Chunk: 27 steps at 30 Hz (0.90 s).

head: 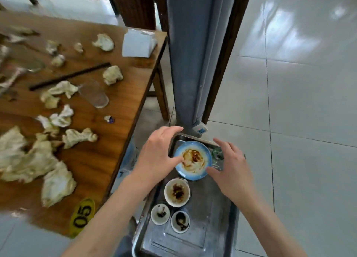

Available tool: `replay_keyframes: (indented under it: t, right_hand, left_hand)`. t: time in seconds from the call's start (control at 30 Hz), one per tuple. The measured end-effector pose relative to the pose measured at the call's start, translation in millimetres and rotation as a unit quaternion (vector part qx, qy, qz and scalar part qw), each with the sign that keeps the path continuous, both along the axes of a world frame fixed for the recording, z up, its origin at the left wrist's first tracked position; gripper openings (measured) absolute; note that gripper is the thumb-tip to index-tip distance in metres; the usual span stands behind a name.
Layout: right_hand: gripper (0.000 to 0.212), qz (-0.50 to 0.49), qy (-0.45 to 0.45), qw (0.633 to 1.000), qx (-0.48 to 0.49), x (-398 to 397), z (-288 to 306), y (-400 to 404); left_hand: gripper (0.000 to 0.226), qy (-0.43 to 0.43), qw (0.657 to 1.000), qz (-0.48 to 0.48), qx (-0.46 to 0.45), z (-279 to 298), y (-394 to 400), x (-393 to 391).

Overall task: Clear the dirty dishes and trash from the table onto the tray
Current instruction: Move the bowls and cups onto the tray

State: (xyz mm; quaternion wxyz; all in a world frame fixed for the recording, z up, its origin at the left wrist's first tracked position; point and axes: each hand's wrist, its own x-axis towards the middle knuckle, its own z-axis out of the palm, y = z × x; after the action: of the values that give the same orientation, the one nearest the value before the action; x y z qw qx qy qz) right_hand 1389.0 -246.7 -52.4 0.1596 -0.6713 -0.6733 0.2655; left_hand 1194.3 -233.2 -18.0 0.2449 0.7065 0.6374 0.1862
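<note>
A blue plate (193, 160) smeared with brown sauce sits at the far end of the metal tray (212, 218). My left hand (160, 152) is at the plate's left side with fingers spread and its thumb lying on the rim. My right hand (229, 166) hovers at the right side, fingers straight, thumb touching the lower right rim. Nearer on the tray stand a dirty white bowl (177, 192) and two small sauce dishes (160, 213) (180, 222). On the wooden table (119, 109) lie several crumpled napkins (56, 183), black chopsticks (69, 76) and a tipped clear glass (94, 95).
A small glass cup (218, 154) stands beside the plate on the tray. A white napkin pack (138, 43) sits at the table's far corner, a yellow "05" tag (83, 216) at its near edge. A grey pillar (189, 53) rises behind the tray. Tiled floor lies to the right.
</note>
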Motion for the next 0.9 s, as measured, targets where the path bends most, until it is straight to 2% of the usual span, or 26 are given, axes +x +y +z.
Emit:
replay_keyframes:
  t: [0.23,0.47,0.73,0.9]
  right_hand:
    - [0.072,0.052,0.007,0.998,0.018,-84,72,-10]
    - [0.067,0.083,0.009,0.996,0.041,-198,117,-31]
    - [0.061,0.061,0.008,0.997,0.038,-330,129,-51]
    - [0.06,0.067,-0.01,0.997,0.026,-380,125,-36]
  left_hand:
    - [0.072,0.014,0.996,0.071,0.055,70,-25,-97]
    - [0.068,0.015,0.995,0.096,0.037,97,-55,-233]
    - [0.068,0.024,0.992,0.124,0.006,106,-81,-380]
    - [0.066,0.014,0.993,0.119,0.02,107,-59,-427]
